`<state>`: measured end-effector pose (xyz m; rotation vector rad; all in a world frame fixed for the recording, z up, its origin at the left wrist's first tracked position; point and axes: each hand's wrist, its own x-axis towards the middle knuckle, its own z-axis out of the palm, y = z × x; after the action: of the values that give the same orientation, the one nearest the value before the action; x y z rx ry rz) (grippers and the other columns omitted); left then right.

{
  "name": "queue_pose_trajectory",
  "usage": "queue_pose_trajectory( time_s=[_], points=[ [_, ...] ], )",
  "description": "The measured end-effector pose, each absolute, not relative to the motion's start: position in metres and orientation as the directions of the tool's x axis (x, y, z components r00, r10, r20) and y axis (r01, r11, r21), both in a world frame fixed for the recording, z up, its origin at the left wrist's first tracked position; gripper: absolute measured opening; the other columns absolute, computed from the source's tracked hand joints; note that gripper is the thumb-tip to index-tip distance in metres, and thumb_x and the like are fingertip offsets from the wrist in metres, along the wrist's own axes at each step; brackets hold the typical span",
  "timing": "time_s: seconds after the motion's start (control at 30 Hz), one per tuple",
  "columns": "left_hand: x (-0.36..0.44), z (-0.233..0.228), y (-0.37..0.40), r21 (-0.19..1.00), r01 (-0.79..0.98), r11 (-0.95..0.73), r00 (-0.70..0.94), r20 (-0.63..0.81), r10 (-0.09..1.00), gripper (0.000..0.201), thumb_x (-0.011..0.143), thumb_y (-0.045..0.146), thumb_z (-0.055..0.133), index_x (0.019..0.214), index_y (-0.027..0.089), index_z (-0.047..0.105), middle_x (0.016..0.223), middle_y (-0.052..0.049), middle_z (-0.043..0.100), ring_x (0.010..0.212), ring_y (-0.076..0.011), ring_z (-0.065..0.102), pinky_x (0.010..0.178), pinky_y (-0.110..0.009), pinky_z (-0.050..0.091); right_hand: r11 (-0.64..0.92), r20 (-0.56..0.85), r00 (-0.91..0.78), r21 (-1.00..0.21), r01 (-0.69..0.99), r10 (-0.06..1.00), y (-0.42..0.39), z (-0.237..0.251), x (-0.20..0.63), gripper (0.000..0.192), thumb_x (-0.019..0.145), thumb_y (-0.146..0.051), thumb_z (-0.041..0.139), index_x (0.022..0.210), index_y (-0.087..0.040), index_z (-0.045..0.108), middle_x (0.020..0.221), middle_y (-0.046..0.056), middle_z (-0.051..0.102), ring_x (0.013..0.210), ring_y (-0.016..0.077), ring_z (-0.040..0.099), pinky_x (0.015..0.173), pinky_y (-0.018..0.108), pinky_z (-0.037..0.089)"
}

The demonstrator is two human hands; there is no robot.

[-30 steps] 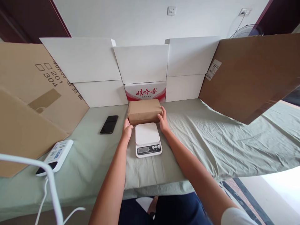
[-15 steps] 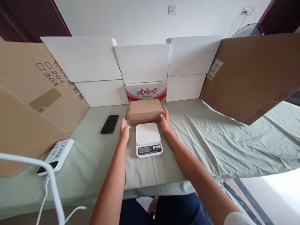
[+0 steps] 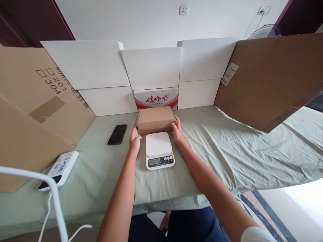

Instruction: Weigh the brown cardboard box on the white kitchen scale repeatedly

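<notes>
A brown cardboard box (image 3: 155, 119) is lying on the worktop (image 3: 227, 151), just beyond a white kitchen scale (image 3: 159, 150). The left hand (image 3: 134, 141) and right hand (image 3: 177, 132) are flanking it, fingers open, fingertips touching its near corners, not gripping. A black phone (image 3: 117, 134) is lying farther left.

The scale (image 3: 159, 151) display digits are perhaps too small to read
</notes>
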<state>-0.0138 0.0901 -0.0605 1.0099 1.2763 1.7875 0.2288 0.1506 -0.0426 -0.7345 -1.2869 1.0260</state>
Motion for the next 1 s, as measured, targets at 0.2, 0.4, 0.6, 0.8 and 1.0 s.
queue_pose_trajectory(
  time_s=[0.2, 0.4, 0.6, 0.8, 1.0],
  points=[
    [-0.0112, -0.0596, 0.0900, 0.950, -0.106, -0.294, -0.406, 0.229, 0.885, 0.091, 0.055, 0.010, 0.053, 0.145, 0.023, 0.054, 0.159, -0.007, 0.047, 0.153, -0.0302, 0.032, 0.126, -0.044, 0.026, 0.369, 0.380, -0.018, -0.907, -0.204, 0.925, 0.1463, -0.0372, 0.2288, 0.069, 0.091, -0.053, 0.055, 0.152, -0.029, 0.037, 0.161, 0.008, 0.044, 0.150, 0.0288, 0.040, 0.126, 0.055, 0.027],
    [-0.0104, -0.0603, 0.0898, 0.953, -0.104, -0.285, -0.409, 0.220, 0.885, 0.089, 0.055, 0.009, 0.054, 0.143, 0.023, 0.055, 0.157, -0.007, 0.050, 0.151, -0.0310, 0.036, 0.125, -0.045, 0.028, 0.372, 0.388, -0.033, -0.900, -0.226, 0.921, 0.1463, -0.0357, 0.2279, 0.069, 0.090, -0.053, 0.056, 0.152, -0.029, 0.037, 0.160, 0.007, 0.045, 0.150, 0.0279, 0.040, 0.126, 0.054, 0.026],
    [-0.0115, -0.0654, 0.0923, 0.960, -0.071, -0.272, -0.405, 0.221, 0.887, 0.088, 0.057, 0.009, 0.054, 0.144, 0.024, 0.056, 0.153, -0.007, 0.054, 0.151, -0.0330, 0.036, 0.126, -0.048, 0.027, 0.394, 0.410, -0.036, -0.893, -0.216, 0.911, 0.1464, -0.0359, 0.2272, 0.069, 0.089, -0.053, 0.057, 0.151, -0.028, 0.039, 0.158, 0.006, 0.048, 0.150, 0.0278, 0.040, 0.127, 0.052, 0.027],
    [-0.0123, -0.0666, 0.0938, 0.958, -0.062, -0.281, -0.402, 0.234, 0.885, 0.086, 0.057, 0.009, 0.054, 0.142, 0.024, 0.057, 0.152, -0.008, 0.055, 0.150, -0.0337, 0.036, 0.125, -0.049, 0.027, 0.409, 0.422, -0.038, -0.893, -0.187, 0.906, 0.1481, -0.0393, 0.2269, 0.068, 0.091, -0.052, 0.054, 0.152, -0.027, 0.039, 0.161, 0.006, 0.045, 0.149, 0.0274, 0.041, 0.127, 0.050, 0.029],
    [-0.0121, -0.0661, 0.0936, 0.958, -0.073, -0.276, -0.396, 0.226, 0.890, 0.085, 0.057, 0.010, 0.055, 0.141, 0.023, 0.057, 0.152, -0.009, 0.054, 0.151, -0.0337, 0.036, 0.124, -0.049, 0.030, 0.405, 0.418, -0.019, -0.889, -0.212, 0.908, 0.1520, -0.0430, 0.2251, 0.068, 0.090, -0.051, 0.056, 0.152, -0.028, 0.040, 0.160, 0.006, 0.046, 0.148, 0.0284, 0.042, 0.126, 0.052, 0.029]
  ],
)
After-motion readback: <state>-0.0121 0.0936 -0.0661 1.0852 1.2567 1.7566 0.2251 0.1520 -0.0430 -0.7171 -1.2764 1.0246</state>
